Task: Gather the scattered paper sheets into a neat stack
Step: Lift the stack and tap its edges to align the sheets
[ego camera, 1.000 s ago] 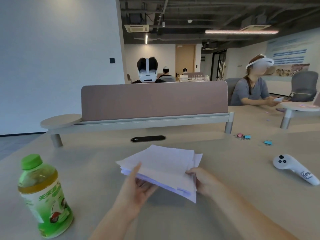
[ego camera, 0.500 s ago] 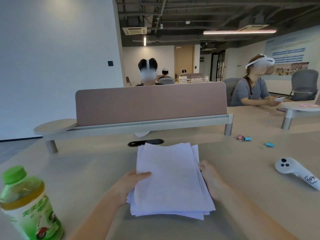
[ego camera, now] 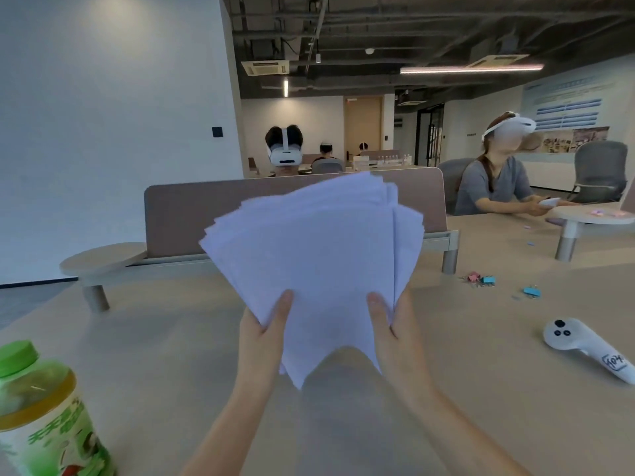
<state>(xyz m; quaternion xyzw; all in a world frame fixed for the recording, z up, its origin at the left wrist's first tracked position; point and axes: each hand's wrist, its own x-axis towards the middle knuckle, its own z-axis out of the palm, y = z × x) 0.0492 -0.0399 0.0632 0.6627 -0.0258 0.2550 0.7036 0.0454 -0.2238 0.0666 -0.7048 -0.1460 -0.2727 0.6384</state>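
A bundle of white paper sheets [ego camera: 319,255] stands raised above the beige table [ego camera: 481,389], tilted up toward me, its upper edges fanned and uneven. My left hand [ego camera: 263,338] grips the lower left side with the thumb on the front. My right hand [ego camera: 395,334] grips the lower right side, thumb also on the front. The fingers behind the sheets are hidden. No loose sheets lie on the table in view.
A green-capped tea bottle [ego camera: 41,413] stands at the near left. A white controller [ego camera: 584,345] lies at the right, with coloured binder clips [ego camera: 481,280] beyond it. A mauve divider panel [ego camera: 178,218] crosses the table behind. A person in a headset [ego camera: 498,180] sits at the far right.
The sheets lay low over the table, held at both sides; now both hands have lifted them upright in front of me, and the top edges have fanned out.
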